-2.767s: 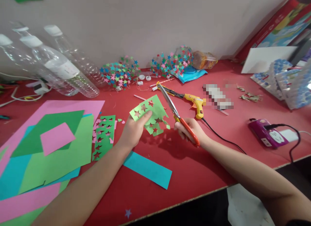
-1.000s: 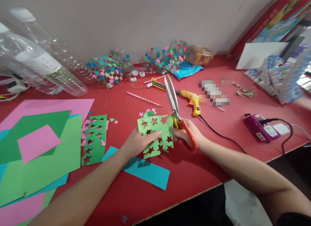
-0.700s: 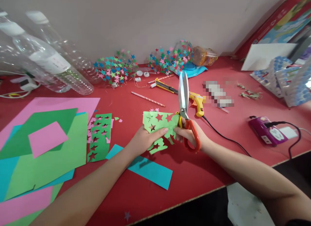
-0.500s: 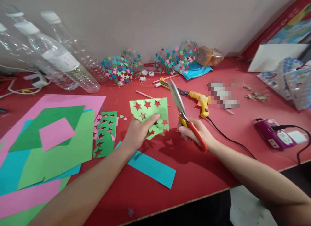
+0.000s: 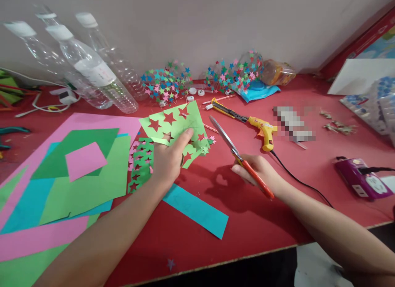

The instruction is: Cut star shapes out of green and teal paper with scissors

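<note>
My left hand (image 5: 171,155) pinches a light green paper sheet (image 5: 194,116) with several star-shaped holes in it, thumb on top. My right hand (image 5: 257,172) grips a pair of scissors (image 5: 226,135) by the red handle; the blades point up and left and look closed. Small pale green and pink stars (image 5: 205,149) show by the sheet's right edge, against the table. Under my left hand and wrist lies a dark green sheet (image 5: 142,167) with star cutouts, partly covered. Below the wrist is a blue paper strip (image 5: 200,213).
Coloured paper sheets (image 5: 89,196) lie on the left, with plastic bottles (image 5: 95,73) behind them. Star-covered clear balls (image 5: 166,83) stand by the wall. A yellow glue gun (image 5: 262,128), a yellow cutter (image 5: 224,109) and a purple power adapter (image 5: 361,178) are on the right.
My left hand has raised and tilted the light green sheet, shifting it slightly left. The scissors have moved a little right and down, and their blades have come together. The view has shifted left.
</note>
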`<state>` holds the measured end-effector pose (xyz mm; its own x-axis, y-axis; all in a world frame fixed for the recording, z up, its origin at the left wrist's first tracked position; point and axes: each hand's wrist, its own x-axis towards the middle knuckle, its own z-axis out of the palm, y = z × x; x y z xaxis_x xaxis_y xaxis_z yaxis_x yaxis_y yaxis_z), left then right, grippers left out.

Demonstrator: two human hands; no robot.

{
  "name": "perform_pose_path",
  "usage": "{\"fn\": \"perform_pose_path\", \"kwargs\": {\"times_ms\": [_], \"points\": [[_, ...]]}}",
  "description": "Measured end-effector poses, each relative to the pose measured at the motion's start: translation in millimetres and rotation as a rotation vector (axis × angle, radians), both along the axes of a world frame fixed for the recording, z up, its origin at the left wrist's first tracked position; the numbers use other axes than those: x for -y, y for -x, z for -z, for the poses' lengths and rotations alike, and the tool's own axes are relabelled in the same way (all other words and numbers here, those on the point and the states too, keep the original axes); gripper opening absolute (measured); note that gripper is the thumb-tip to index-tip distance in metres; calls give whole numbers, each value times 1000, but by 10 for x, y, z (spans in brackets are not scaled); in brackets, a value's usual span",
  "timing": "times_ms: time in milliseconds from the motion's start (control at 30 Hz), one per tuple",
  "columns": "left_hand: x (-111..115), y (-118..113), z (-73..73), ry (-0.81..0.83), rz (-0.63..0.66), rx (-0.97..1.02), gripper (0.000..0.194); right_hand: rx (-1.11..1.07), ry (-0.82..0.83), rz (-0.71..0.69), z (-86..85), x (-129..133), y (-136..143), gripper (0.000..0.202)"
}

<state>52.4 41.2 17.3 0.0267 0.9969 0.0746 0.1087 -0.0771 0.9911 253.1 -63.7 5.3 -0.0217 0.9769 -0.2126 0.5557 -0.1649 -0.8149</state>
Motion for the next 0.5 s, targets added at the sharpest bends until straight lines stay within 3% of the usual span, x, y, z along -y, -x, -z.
{"fn": "perform_pose_path", "kwargs": {"times_ms": [200,500], "points": [[53,10,-26,-83,30,-91,25,43,-14,-107,2,25,18,47],[61,38,-47,-75,57,-99,26,-128,49,-144,-30,51,19,45]]}}
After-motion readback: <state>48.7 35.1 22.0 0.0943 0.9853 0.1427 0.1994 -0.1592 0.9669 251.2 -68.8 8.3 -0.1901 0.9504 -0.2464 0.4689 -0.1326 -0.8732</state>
